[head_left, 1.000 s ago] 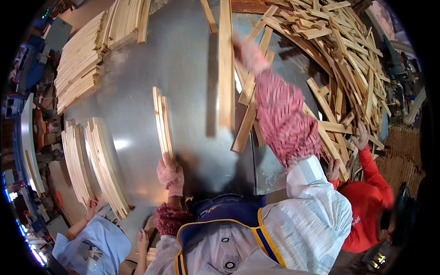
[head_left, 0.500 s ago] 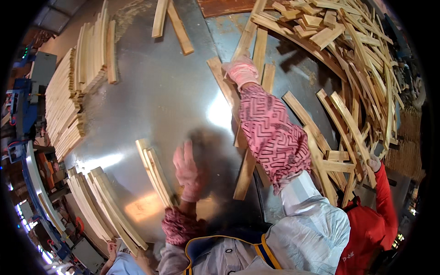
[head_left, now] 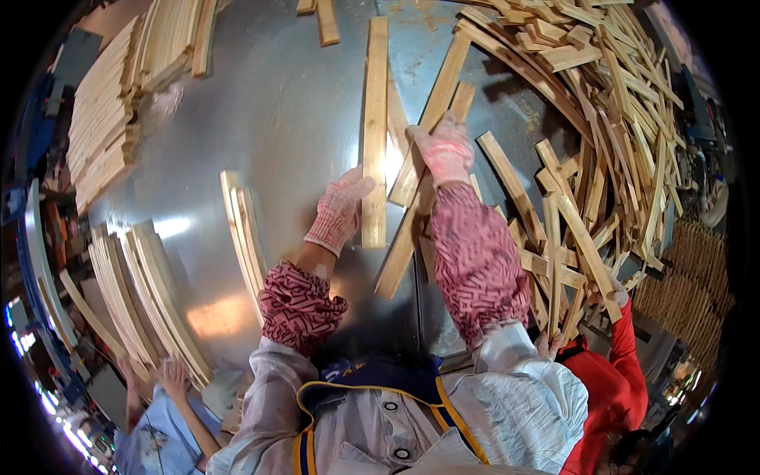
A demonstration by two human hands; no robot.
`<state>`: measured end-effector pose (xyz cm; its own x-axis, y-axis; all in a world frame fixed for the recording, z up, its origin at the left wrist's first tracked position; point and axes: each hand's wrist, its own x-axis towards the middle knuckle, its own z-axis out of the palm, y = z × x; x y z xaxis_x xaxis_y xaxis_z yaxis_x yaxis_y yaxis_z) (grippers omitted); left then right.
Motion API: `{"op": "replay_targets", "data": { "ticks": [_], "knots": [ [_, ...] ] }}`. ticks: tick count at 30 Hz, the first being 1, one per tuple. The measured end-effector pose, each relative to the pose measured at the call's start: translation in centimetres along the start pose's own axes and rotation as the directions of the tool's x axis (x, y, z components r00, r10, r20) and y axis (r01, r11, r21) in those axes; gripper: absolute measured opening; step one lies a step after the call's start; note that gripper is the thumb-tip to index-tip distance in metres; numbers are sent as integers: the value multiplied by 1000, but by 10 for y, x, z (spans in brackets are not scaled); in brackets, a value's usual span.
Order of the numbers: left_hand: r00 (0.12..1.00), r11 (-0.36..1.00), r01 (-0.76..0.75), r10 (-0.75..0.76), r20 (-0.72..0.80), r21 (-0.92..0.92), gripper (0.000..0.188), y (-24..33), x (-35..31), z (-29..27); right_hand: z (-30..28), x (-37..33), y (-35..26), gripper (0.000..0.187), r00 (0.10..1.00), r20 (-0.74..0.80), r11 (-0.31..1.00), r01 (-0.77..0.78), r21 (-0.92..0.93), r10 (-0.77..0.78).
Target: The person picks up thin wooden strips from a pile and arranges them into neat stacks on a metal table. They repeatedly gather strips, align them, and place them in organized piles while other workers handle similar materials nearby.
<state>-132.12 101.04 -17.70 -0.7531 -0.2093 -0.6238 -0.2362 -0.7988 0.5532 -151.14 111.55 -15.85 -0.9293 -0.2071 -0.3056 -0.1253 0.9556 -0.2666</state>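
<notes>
My left hand (head_left: 342, 210), in a pale pink knitted glove, grips the edge of a long flat wooden slat (head_left: 375, 127) near its lower end, thumb on top. That slat points straight away from me over the metal table (head_left: 305, 111). To its right, my right hand (head_left: 446, 150), gloved alike, is closed on a second slat (head_left: 447, 75) that slants away to the right; its fingertips are partly hidden. Beneath that hand, more loose slats cross each other, one of them (head_left: 397, 257) reaching toward me. Patterned pink sleeve covers are on both my forearms.
A big jumbled heap of slats (head_left: 625, 103) fills the right side. Neat stacks (head_left: 103, 119) stand at far left, with smaller bundles (head_left: 244, 226) nearer. A person in red (head_left: 606, 380) handles slats at right; another in light blue (head_left: 162, 431) touches bundles at lower left.
My left hand has moved right and up from bare table and taken hold of a slat. The right hand has come nearer with its slat. The whole view has shifted somewhat.
</notes>
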Motion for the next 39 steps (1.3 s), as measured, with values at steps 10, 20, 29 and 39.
{"op": "replay_targets", "data": {
  "ticks": [10,20,29,39],
  "knots": [
    [970,991,-135,135,-201,12,59,-45,-65,-78,-28,-35,-31,57,941,329,975,-141,171,78],
    [956,953,-189,234,-176,237,55,-68,-148,-75,74,-294,33,40,625,670,715,-243,656,-402],
    [892,583,-43,388,-232,811,45,-104,-147,-77,-58,-122,-68,55,900,128,631,186,753,-418],
    [950,194,277,91,-299,941,79,-67,-90,11,60,-169,93,64,983,-152,833,173,526,-108]
  ]
}}
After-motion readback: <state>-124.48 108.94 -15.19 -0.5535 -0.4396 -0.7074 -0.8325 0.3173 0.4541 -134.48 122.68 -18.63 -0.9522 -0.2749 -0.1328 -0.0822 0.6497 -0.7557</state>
